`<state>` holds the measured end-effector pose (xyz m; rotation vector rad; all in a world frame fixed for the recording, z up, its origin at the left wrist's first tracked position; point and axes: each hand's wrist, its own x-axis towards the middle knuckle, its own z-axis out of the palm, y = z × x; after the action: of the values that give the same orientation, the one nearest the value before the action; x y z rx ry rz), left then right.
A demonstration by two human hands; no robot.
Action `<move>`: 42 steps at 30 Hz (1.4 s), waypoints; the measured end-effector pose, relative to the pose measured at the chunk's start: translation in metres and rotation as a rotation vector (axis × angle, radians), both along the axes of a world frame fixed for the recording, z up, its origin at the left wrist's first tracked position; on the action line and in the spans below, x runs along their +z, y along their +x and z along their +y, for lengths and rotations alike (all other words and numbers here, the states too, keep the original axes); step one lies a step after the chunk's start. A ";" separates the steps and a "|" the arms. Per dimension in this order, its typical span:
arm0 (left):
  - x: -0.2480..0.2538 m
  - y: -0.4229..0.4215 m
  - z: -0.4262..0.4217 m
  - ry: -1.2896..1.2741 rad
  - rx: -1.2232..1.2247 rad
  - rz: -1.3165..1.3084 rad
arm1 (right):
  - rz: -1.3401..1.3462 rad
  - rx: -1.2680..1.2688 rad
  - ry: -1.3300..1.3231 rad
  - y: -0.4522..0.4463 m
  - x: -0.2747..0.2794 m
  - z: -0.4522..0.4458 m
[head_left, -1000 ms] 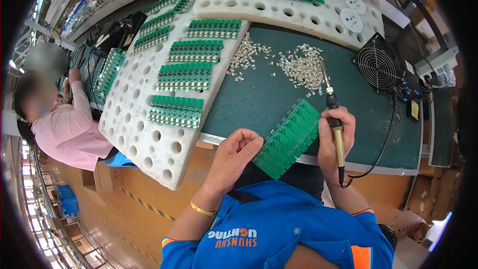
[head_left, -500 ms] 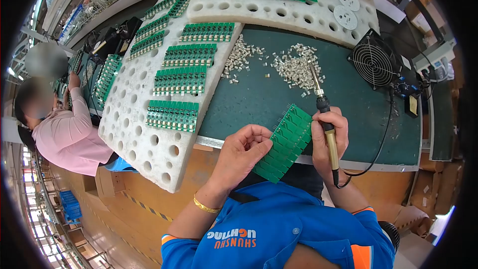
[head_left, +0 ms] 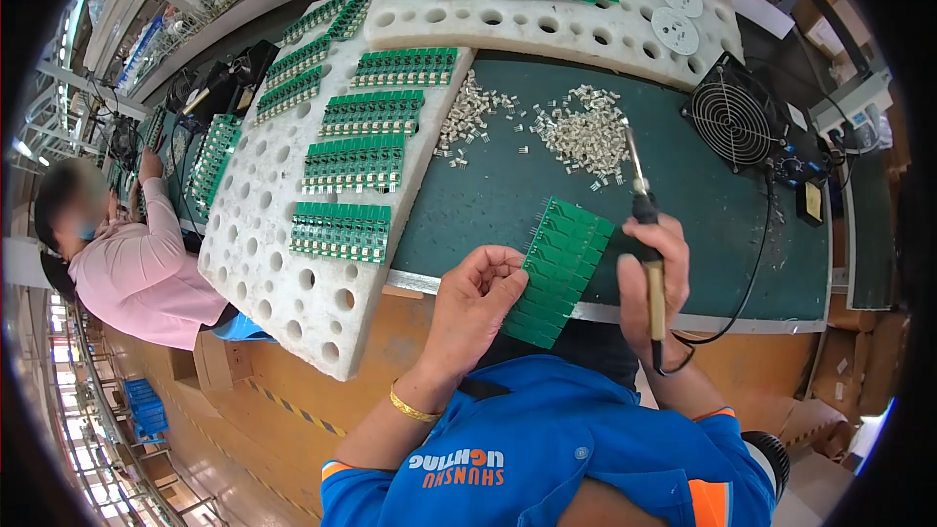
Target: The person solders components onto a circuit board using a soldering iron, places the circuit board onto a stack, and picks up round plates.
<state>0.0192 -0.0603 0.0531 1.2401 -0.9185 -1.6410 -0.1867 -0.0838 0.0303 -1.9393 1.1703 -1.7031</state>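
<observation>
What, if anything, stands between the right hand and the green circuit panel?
Nothing visible does: the right hand, holding a soldering iron, is just beside the green circuit panel, which the left hand pinches.

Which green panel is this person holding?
The panel in the left hand, beside the soldering iron; no hand touches those on the white foam.

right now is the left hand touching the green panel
Touching: the head view shows the left hand gripping the green panel by its left edge, the thumb tip against it.
</observation>
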 end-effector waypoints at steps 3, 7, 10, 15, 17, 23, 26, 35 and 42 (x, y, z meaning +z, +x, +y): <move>-0.003 0.000 0.000 0.011 0.038 0.006 | -0.083 0.192 -0.027 -0.018 -0.010 0.014; -0.001 -0.005 -0.002 0.047 0.078 0.014 | -0.264 0.429 0.050 -0.021 -0.005 0.027; -0.003 -0.005 -0.002 0.026 0.089 -0.014 | -0.274 0.459 0.142 -0.022 -0.004 0.030; -0.002 -0.005 -0.002 0.038 0.079 -0.026 | -0.181 0.505 0.142 -0.019 -0.002 0.027; -0.003 -0.005 -0.002 0.040 0.073 -0.028 | -0.157 0.522 0.137 -0.019 -0.002 0.025; -0.003 -0.003 -0.002 0.060 0.068 -0.025 | -0.131 0.517 0.139 -0.017 -0.002 0.024; -0.003 -0.003 -0.002 0.065 0.073 -0.024 | -0.120 0.512 0.143 -0.018 -0.002 0.023; -0.002 -0.003 -0.003 0.074 0.068 -0.031 | -0.101 0.533 0.191 -0.021 -0.002 0.020; -0.003 -0.002 -0.004 0.073 0.060 -0.020 | -0.069 0.540 0.290 -0.025 0.003 0.018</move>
<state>0.0172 -0.0639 0.0503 1.3238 -0.8325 -1.6302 -0.2119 -0.0662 0.0332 -1.7858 0.7258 -1.2311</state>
